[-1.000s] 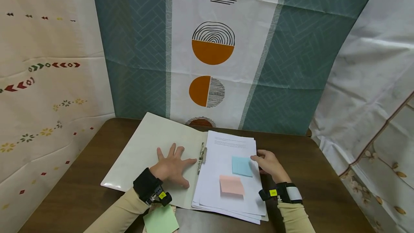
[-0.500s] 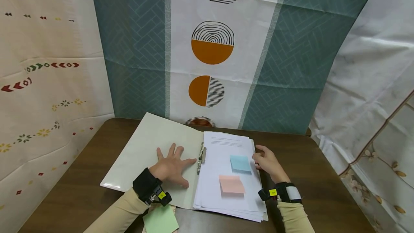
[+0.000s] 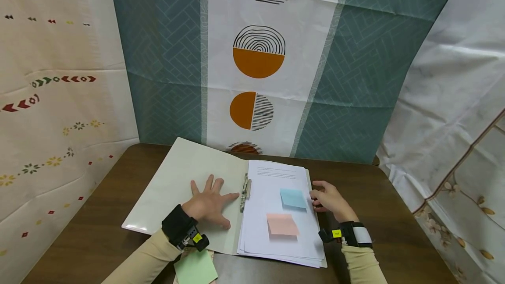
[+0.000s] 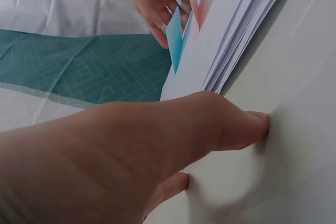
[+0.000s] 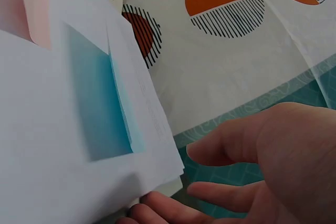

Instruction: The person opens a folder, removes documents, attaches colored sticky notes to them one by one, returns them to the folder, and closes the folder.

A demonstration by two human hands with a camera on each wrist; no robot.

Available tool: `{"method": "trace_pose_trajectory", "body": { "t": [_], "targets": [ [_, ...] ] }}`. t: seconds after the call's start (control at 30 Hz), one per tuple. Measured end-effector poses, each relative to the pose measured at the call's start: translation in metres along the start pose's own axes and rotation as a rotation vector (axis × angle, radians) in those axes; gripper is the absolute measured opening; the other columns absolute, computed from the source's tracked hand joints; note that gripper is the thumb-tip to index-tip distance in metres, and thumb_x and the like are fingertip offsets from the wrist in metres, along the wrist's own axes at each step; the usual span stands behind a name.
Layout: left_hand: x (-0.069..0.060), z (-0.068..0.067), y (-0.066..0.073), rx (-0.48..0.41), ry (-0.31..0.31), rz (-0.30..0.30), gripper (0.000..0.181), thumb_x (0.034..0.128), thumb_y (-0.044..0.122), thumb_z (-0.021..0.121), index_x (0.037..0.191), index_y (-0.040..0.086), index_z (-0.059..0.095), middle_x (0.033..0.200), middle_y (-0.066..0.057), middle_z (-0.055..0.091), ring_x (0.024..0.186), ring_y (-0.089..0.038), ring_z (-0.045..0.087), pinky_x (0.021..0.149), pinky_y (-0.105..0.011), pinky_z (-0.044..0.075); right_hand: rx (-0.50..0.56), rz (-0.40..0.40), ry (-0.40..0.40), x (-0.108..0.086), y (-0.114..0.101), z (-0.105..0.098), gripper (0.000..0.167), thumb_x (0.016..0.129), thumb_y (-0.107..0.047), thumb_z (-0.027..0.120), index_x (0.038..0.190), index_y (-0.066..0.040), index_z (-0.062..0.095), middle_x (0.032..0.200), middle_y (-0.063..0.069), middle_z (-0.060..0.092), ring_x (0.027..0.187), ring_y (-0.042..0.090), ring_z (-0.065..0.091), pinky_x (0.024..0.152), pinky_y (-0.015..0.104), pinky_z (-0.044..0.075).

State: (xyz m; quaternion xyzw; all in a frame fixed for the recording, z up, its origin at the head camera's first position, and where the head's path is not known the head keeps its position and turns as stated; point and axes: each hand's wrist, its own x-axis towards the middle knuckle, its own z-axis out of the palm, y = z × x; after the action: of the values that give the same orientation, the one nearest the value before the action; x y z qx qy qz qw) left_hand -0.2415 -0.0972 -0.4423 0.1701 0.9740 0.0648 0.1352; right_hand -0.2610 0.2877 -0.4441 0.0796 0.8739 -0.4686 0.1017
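Observation:
A white ring binder (image 3: pixel 165 183) lies spread on the table, its metal clip (image 3: pixel 245 189) along the spine. My left hand (image 3: pixel 209 205) rests with fingers spread on the bare left cover. On the right side lies a stack of white paper (image 3: pixel 272 249), printed lines at its top. A blue sticky note (image 3: pixel 293 199) and a pink sticky note (image 3: pixel 282 225) stick to the top sheet, their lower edges lifted. My right hand (image 3: pixel 331 200) is beside the stack's right edge, thumb apart from loosely bent fingers. In the right wrist view, its lower fingertips (image 5: pixel 152 200) are at the paper's edge.
A green sticky pad (image 3: pixel 196 268) lies at the table's front edge, below the binder, with a patterned piece partly under it. The brown table (image 3: pixel 378 214) extends to the right. Patterned cloths (image 3: pixel 260 69) hang behind and at both sides.
The paper stack has shifted left toward the clip, and its sheets lie more evenly. My right hand has drawn slightly off the stack's right edge. The left hand stays put.

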Motion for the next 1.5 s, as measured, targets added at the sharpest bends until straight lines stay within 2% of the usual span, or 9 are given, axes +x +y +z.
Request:
{"method": "trace_pose_trajectory", "body": {
  "t": [0.3,0.63,0.77,0.87,0.97,1.13,1.3,1.43,1.5],
  "targets": [
    [-0.001,-0.001,0.0,-0.009,-0.005,0.002,0.091,0.0808,0.055,0.095,0.162,0.033,0.06,0.174,-0.023,0.034,0.171,-0.055,0.02,0.122,-0.098,0.012,-0.019,0.017,-0.081,-0.008,-0.001,-0.004,0.053,0.112,-0.019,0.056,0.156,0.01,0.049,0.106,0.02,0.068,0.083,0.024,0.07,0.081,0.044,0.071],
    [0.0,0.0,-0.002,-0.009,0.0,0.005,0.092,0.0806,0.055,0.095,0.163,0.032,0.06,0.174,-0.024,0.035,0.17,-0.056,0.02,0.121,-0.099,0.012,-0.034,0.013,-0.083,-0.011,-0.006,-0.002,0.051,0.113,-0.019,0.055,0.155,0.01,0.05,0.103,0.019,0.067,0.08,0.023,0.07,0.08,0.042,0.071],
    [-0.001,-0.001,-0.001,-0.01,-0.001,0.003,0.092,0.0808,0.056,0.095,0.163,0.032,0.061,0.173,-0.024,0.035,0.17,-0.055,0.02,0.121,-0.098,0.013,-0.08,-0.024,-0.062,-0.012,-0.006,-0.002,0.054,0.113,-0.022,0.059,0.156,0.009,0.048,0.108,0.021,0.069,0.082,0.023,0.071,0.082,0.041,0.071],
    [0.0,-0.001,-0.001,-0.007,-0.004,0.002,0.092,0.0808,0.056,0.095,0.163,0.033,0.061,0.173,-0.024,0.035,0.17,-0.055,0.021,0.122,-0.098,0.013,-0.177,-0.109,-0.037,-0.015,-0.012,-0.002,0.058,0.109,-0.025,0.067,0.157,0.004,0.052,0.116,0.021,0.071,0.092,0.023,0.068,0.083,0.038,0.065],
    [0.0,-0.001,-0.002,-0.003,-0.008,0.001,0.093,0.081,0.057,0.095,0.163,0.033,0.06,0.174,-0.023,0.034,0.171,-0.055,0.02,0.122,-0.098,0.012,-0.284,-0.232,-0.049,-0.02,-0.021,0.0,0.064,0.102,-0.027,0.079,0.155,0.001,0.057,0.129,0.024,0.07,0.106,0.029,0.065,0.085,0.041,0.059],
    [0.0,-0.001,-0.003,-0.013,-0.009,-0.002,0.092,0.081,0.057,0.095,0.163,0.033,0.06,0.175,-0.023,0.033,0.171,-0.054,0.02,0.123,-0.097,0.012,-0.445,-0.385,-0.16,-0.032,-0.035,0.016,0.088,0.086,-0.034,0.094,0.161,-0.009,0.056,0.153,0.029,0.056,0.135,0.044,0.055,0.104,0.064,0.057],
    [0.001,0.0,-0.004,-0.025,0.011,0.005,0.092,0.0793,0.055,0.096,0.161,0.032,0.062,0.173,-0.023,0.036,0.17,-0.055,0.022,0.121,-0.098,0.013,-0.594,-0.466,-0.3,-0.045,-0.046,0.041,0.12,0.071,-0.044,0.104,0.172,-0.023,0.043,0.177,0.026,0.034,0.162,0.056,0.03,0.117,0.088,0.039],
    [0.001,0.0,-0.003,-0.015,0.013,0.005,0.093,0.0796,0.056,0.096,0.162,0.033,0.061,0.173,-0.023,0.036,0.17,-0.055,0.022,0.121,-0.098,0.014,-0.67,-0.489,-0.391,-0.059,-0.056,0.058,0.133,0.064,-0.049,0.109,0.175,-0.033,0.036,0.185,0.024,0.02,0.172,0.06,0.01,0.12,0.097,0.021],
    [0.001,0.0,-0.003,-0.006,0.012,0.006,0.093,0.0798,0.057,0.096,0.162,0.034,0.061,0.173,-0.023,0.036,0.17,-0.055,0.023,0.121,-0.098,0.015,-0.713,-0.486,-0.42,-0.065,-0.06,0.066,0.137,0.061,-0.05,0.11,0.175,-0.037,0.035,0.188,0.02,0.017,0.174,0.058,0.005,0.121,0.098,0.017]
  ]
}}
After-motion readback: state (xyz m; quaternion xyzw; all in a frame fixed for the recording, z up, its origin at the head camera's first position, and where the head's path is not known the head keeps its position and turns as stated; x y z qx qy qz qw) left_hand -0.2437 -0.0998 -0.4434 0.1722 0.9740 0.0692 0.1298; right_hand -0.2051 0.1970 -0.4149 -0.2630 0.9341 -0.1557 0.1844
